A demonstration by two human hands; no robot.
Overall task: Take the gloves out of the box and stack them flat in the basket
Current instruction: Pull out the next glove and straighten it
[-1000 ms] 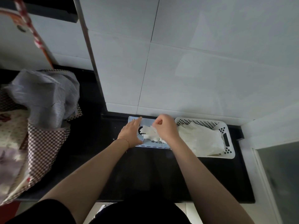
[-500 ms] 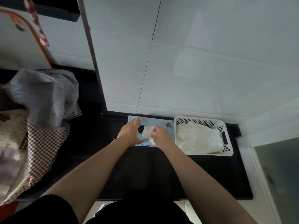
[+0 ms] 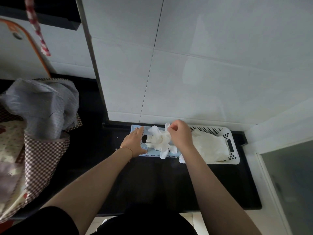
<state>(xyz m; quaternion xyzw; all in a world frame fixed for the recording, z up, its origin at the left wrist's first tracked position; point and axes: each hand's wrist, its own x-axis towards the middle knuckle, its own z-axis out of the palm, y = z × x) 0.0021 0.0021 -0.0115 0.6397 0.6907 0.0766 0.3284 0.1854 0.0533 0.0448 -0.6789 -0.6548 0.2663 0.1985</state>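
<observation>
Glove in hand: we pinch a white glove (image 3: 160, 141) half out of the box's slot.
Right hand (image 3: 180, 135): fingers closed on the glove's top edge.
Left hand (image 3: 135, 141): spread flat, pressing the box (image 3: 152, 152) down.
Done: a pile of gloves (image 3: 210, 148) lies in the white basket (image 3: 234, 159), just right of the box.
Left: we judge this glove needs laying flat; the box's remaining contents are hidden.

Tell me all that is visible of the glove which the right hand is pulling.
The glove is white, thin and crumpled, seemingly soft plastic or latex. The right hand pinches its upper end, and its limp fingers hang over the box's near edge. Its other end appears to reach the dark opening of the pale blue box, where the left hand presses flat.
</observation>
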